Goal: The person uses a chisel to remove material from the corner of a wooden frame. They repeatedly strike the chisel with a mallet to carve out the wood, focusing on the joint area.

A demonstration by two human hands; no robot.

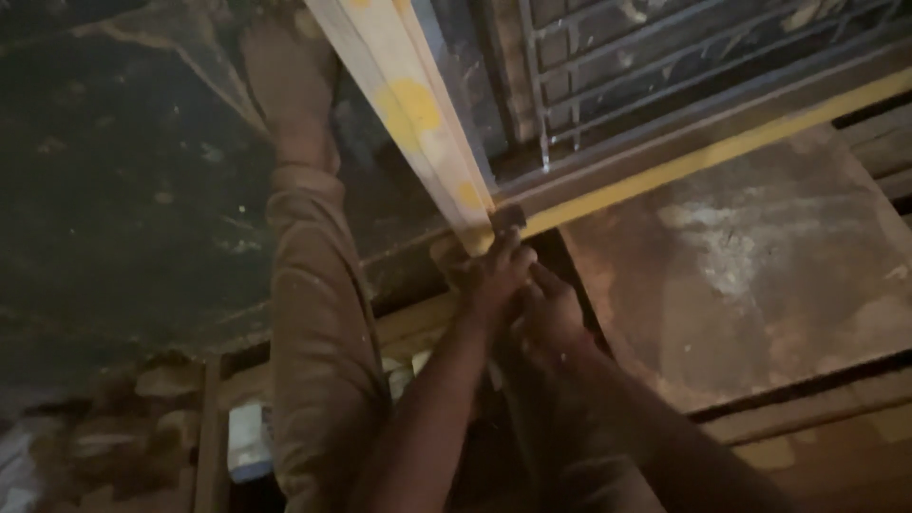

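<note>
Where the pale wooden batten [410, 114] with yellow paint blotches runs down from the top edge and ends near the middle of the view, both of the person's bare hands meet at its lower tip. That left hand [494, 275] lies just under the end of the batten, its fingers bent up against the wood and the small dark block [507, 218] that sits at the joint, so it seems to be pinching or pressing there rather than spread wide; how firmly it grips cannot be told in the dim light. Right beside it, touching or nearly so, the right hand [551, 318] is curled into a narrow, half-closed shape, and whether it holds anything is hidden by the left hand and the shadow. A second person's sleeved arm [318, 332] in tan cloth rises on the left, its hand [290, 76] laid flat on the dark stained surface [123, 190] beside the upper part of the batten. From the joint a yellow-painted rail [722, 152] runs off to the upper right, with a metal grille [665, 57] and brickwork behind it just above. Below the rail lies a rusty brown sheet panel [741, 275], well lit in a patch, bordered by timber strips [807, 408]. Rough stone or brick masonry [142, 427] shows at the lower left, past the tan sleeve, which blocks the view of what lies behind it.
</note>
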